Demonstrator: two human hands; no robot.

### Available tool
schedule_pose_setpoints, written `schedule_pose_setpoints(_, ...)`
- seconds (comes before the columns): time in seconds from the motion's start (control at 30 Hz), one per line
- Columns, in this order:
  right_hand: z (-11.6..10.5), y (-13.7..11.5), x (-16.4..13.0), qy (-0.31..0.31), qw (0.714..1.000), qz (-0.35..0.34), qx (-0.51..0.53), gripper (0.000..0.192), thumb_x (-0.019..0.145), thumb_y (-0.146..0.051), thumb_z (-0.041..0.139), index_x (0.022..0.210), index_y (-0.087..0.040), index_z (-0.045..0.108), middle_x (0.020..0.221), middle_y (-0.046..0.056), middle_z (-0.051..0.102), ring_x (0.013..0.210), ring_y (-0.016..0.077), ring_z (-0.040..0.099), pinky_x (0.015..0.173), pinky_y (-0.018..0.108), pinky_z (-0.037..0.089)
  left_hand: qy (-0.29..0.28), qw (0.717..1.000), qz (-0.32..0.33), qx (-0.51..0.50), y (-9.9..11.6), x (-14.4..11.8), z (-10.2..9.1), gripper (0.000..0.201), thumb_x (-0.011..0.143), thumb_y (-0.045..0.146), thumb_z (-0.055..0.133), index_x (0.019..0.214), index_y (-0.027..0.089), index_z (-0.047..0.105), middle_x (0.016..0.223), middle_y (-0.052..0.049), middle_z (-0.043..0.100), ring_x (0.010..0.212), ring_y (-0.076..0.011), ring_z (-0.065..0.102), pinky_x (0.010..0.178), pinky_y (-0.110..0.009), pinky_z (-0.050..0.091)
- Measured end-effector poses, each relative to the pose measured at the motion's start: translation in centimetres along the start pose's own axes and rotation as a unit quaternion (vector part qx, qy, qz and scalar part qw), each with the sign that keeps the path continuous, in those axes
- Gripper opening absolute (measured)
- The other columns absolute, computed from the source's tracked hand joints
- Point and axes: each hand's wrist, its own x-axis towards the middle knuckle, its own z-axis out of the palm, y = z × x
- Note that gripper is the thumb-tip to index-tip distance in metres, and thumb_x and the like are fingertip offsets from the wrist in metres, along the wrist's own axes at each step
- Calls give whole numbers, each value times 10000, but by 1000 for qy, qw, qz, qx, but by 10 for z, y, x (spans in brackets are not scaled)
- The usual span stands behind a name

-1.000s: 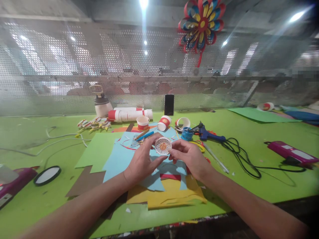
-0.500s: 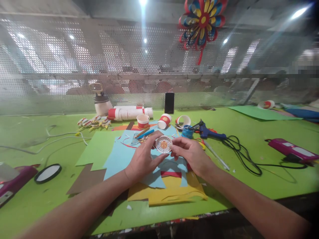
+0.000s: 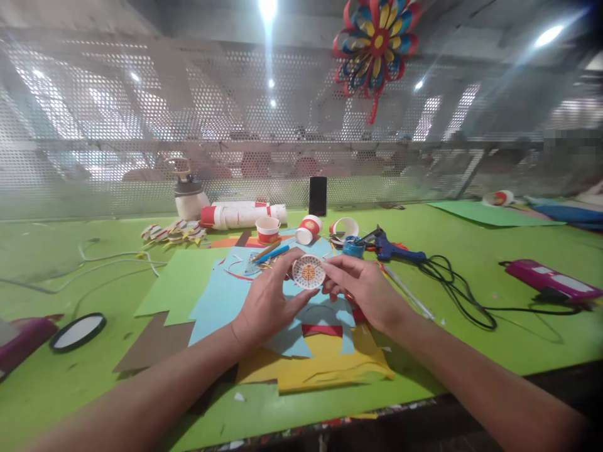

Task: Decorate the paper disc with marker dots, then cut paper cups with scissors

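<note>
A small round white disc (image 3: 308,272), like a shallow paper cup bottom, has an orange pattern in the middle and dark dots around its border. My left hand (image 3: 266,304) holds it from the left, index finger behind the upper edge and thumb below. From the right, my right hand (image 3: 370,289) pinches the disc's edge between its fingers; the exact contact is partly hidden. Beneath both hands lie light blue paper (image 3: 223,292) and yellow sheets (image 3: 325,370). Blue and brown pens (image 3: 273,253) rest just beyond my left hand.
Behind stand a paper cup (image 3: 268,231), a tipped cup (image 3: 309,230), a cup ring (image 3: 345,230) and a phone (image 3: 318,196). On the right are a blue glue gun (image 3: 398,252) with its black cord (image 3: 461,292) and a purple power strip (image 3: 549,279). A black-rimmed round object (image 3: 78,333) lies left.
The disc stays between both hands, now facing me slightly more. My right fingers have shifted a little at its edge. The whole view has moved slightly.
</note>
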Motion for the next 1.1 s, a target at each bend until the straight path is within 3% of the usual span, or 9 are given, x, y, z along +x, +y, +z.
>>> schedule_pose_setpoints(0.33,-4,0,2,-7,999,0,-42,194,826,-358,653,832,-171,701,701,26,655,586,115,557,566,289,454,13,1000,23,11,-1,0,2,512,803,221,712,1235,200,437,1181,-86,628,953,-169,629,847,-306,538)
schedule_pose_setpoints(0.5,-6,2,5,-17,999,0,-51,176,802,-350,679,753,-181,697,670,18,644,585,123,573,557,292,454,-2,1000,13,20,-2,-2,2,516,798,240,713,1234,204,438,1180,-93,626,937,-180,632,840,-325,542)
schedule_pose_setpoints(1.1,-7,6,8,-34,999,6,-28,244,770,-422,701,765,-178,679,670,17,645,553,113,568,509,276,445,2,998,-15,62,3,0,1,461,800,315,703,1180,181,481,1017,-66,669,811,-169,635,730,-303,540)
